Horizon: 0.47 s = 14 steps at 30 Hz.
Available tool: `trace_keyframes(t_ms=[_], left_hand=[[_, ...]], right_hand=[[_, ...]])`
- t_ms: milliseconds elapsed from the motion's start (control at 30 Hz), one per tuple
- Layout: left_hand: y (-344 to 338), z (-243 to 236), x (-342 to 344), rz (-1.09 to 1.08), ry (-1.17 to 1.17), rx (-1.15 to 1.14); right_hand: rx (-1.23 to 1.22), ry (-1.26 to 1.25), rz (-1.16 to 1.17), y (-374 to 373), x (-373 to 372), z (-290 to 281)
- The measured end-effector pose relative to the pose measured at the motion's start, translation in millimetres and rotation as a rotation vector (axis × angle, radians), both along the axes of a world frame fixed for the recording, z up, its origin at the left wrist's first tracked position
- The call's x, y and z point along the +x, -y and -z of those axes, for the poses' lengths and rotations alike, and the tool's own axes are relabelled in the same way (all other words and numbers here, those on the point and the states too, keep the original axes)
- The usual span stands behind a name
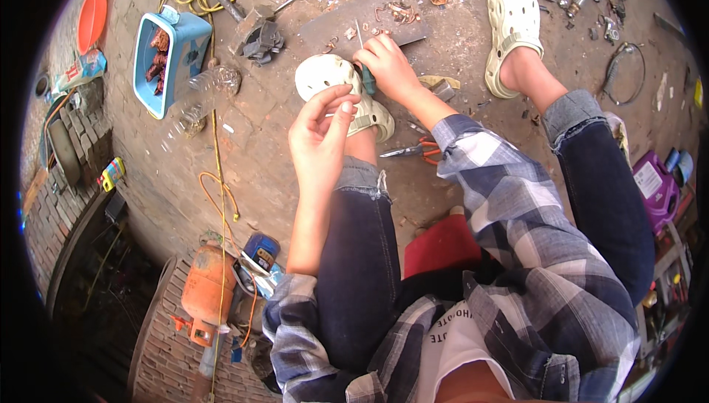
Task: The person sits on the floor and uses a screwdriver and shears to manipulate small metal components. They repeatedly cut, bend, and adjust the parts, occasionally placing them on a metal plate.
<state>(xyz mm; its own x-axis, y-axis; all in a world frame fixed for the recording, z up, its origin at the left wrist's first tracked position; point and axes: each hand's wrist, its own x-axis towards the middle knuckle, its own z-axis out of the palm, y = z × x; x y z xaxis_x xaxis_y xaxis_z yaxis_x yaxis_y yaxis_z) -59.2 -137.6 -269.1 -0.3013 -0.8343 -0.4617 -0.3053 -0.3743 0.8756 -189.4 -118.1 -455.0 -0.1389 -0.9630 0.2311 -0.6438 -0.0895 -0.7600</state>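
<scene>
My right hand (385, 68) is closed around a screwdriver with a dark green handle (368, 80). Its thin shaft points away from me, toward a flat metal plate (321, 30) on the ground. Copper-coloured scraps (399, 13) lie on that plate. Just above my left clog (323, 73), my left hand (319, 133) hovers with loosely bent fingers, the thumb apart from them, and nothing visible in it. Between my feet lie pliers with orange handles (428, 150), close to a small metal block (443, 90).
A blue bin (171, 63) with reddish-brown scraps stands at left, beside a clear plastic bottle (214, 82). Beyond are a dark metal part (262, 41) and a yellow hose (210, 0). An orange gas cylinder (207, 285) lies lower left. Metal parts (583, 0) litter the far right.
</scene>
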Motion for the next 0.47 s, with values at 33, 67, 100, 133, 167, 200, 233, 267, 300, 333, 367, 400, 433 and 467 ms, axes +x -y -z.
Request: trace_keyframes(t_ms=[33,67,100,133,167,200,233,267,300,333,367,400,433,467], left_hand=[[0,0,1,-0.001,0.002,0.0],[0,0,1,0.002,0.0,0.001],[0,0,2,0.006,-0.002,0.001],[0,0,2,0.008,-0.002,0.003],[-1,-1,3,0.008,-0.005,0.007],[-1,-1,3,0.009,-0.009,0.01],[-1,-1,3,0.011,-0.012,0.011],[0,-1,3,0.011,-0.011,0.008],[0,0,2,0.011,-0.011,0.005],[0,0,2,0.011,-0.012,0.003],[0,0,2,0.013,-0.009,0.003],[1,0,3,0.015,-0.006,0.003],[2,0,3,0.016,-0.007,0.004],[2,0,2,0.017,-0.01,-0.003]], right_hand=[[-0.018,-0.009,0.011,-2,-2,1],[-0.037,-0.018,0.022,-3,-4,3],[-0.055,-0.027,0.032,-4,-6,4],[-0.081,-0.042,0.045,-3,-7,4],[-0.091,-0.042,0.03,-2,-8,3],[-0.101,-0.041,0.016,-2,-9,2],[-0.114,-0.04,0.003,0,-10,2],[-0.113,-0.038,-0.008,2,-11,2],[-0.111,-0.036,-0.019,3,-12,2],[-0.109,-0.035,-0.031,4,-13,1],[-0.09,-0.03,-0.043,4,-14,1],[-0.071,-0.026,-0.054,5,-15,0],[-0.051,-0.025,-0.066,4,-17,0],[-0.051,-0.029,-0.067,4,-18,0]])
